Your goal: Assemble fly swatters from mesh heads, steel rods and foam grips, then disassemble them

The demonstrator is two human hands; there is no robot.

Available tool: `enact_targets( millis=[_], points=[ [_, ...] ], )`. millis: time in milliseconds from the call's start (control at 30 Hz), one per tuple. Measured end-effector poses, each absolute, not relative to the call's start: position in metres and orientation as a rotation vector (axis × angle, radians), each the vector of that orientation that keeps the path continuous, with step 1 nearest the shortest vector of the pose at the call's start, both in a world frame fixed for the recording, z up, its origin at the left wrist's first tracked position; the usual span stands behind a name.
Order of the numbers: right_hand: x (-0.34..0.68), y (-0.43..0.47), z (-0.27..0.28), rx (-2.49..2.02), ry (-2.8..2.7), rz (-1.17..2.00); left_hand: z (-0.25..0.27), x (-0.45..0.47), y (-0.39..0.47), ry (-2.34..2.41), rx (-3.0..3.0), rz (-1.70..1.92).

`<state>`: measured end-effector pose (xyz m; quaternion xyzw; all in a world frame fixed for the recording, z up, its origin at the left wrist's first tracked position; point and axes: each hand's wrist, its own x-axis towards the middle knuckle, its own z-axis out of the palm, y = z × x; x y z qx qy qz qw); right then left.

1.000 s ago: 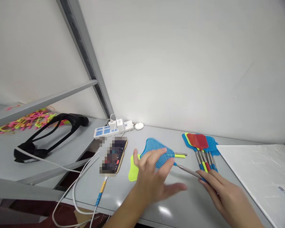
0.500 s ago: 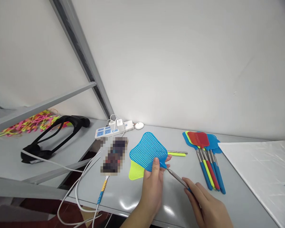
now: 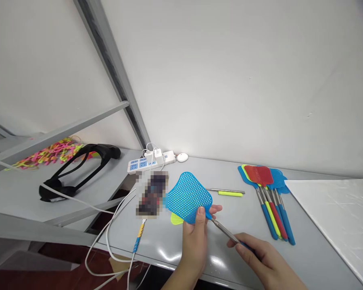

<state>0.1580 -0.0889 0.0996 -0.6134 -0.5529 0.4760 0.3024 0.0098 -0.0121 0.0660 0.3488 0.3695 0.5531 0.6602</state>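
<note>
Grey table (image 3: 248,257), one blue swatter (image 3: 189,197) in hand, five more lying at right.
Left hand (image 3: 195,237) fingers pinch its mesh; right hand (image 3: 264,262) fingers grip the handle.

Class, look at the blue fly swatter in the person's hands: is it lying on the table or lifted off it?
Lifted. The left hand pinches the blue fly swatter by its head, the right hand grips its handle, and it hangs above the table.

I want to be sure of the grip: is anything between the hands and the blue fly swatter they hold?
Nothing visible. The left hand pinches the blue fly swatter at the base of its mesh head, and the right hand grips its handle end directly.
</note>
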Motion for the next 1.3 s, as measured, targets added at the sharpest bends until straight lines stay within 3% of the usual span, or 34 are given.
enact_targets(
  millis=[467, 733, 900, 1133, 1300],
  points=[
    [0.140, -0.076, 0.069, -1.852, -1.887, 0.449, 0.045, 0.001, -0.028, 0.971, 0.910, 1.005],
    [0.128, -0.068, 0.076, -1.847, -1.874, 0.542, 0.037, 0.000, -0.028, 0.965, 0.922, 1.104],
    [0.129, -0.069, 0.072, -1.904, -1.917, 0.459, 0.036, -0.009, -0.016, 1.113, 0.904, 1.275],
    [0.157, -0.086, 0.074, -1.858, -2.014, 0.383, 0.057, -0.034, 0.012, 0.976, 0.654, 1.533],
    [0.161, -0.084, 0.079, -1.833, -2.057, 0.260, 0.063, -0.017, -0.001, 0.929, 0.770, 1.380]
  ],
)
